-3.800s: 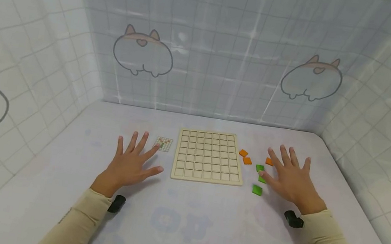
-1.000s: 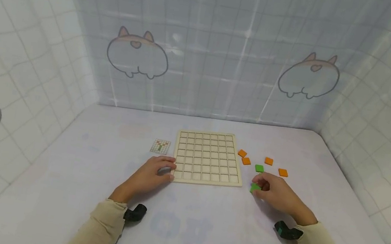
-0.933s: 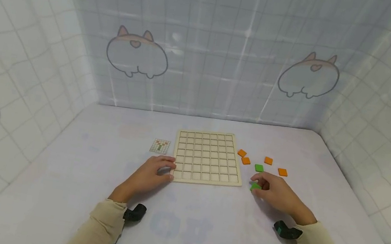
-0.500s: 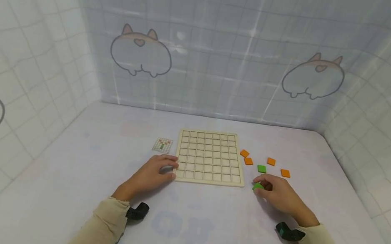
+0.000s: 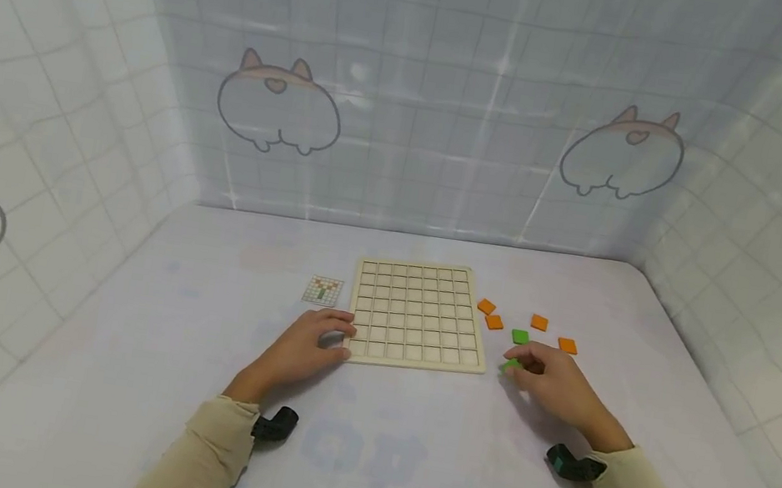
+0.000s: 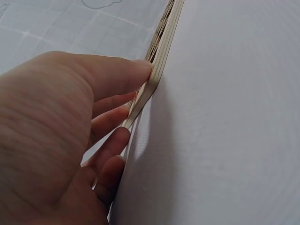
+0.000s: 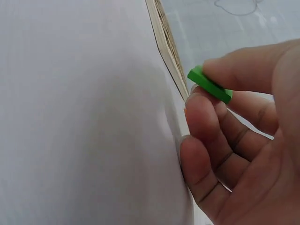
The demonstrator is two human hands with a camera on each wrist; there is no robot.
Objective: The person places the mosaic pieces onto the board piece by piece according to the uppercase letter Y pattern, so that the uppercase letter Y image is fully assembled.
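Note:
My right hand pinches a green square tile just right of the grid board's lower right corner. In the right wrist view the tile is between thumb and fingers of the hand, tilted. The pale wooden grid board lies flat with no tiles in its cells. At its lower left edge, my left hand rests with thumb and fingertips touching the frame. The left wrist view shows the thumb of that hand on the board's corner.
A small card with a coloured grid pattern lies left of the board. Right of it lie a green tile and several orange tiles, one farthest right. Grid-patterned curtains stand behind and at both sides.
Both hands have moved from spread above the table: the left to the board's edge, the right onto a green tile. That tile has since lifted slightly in the right hand's pinch.

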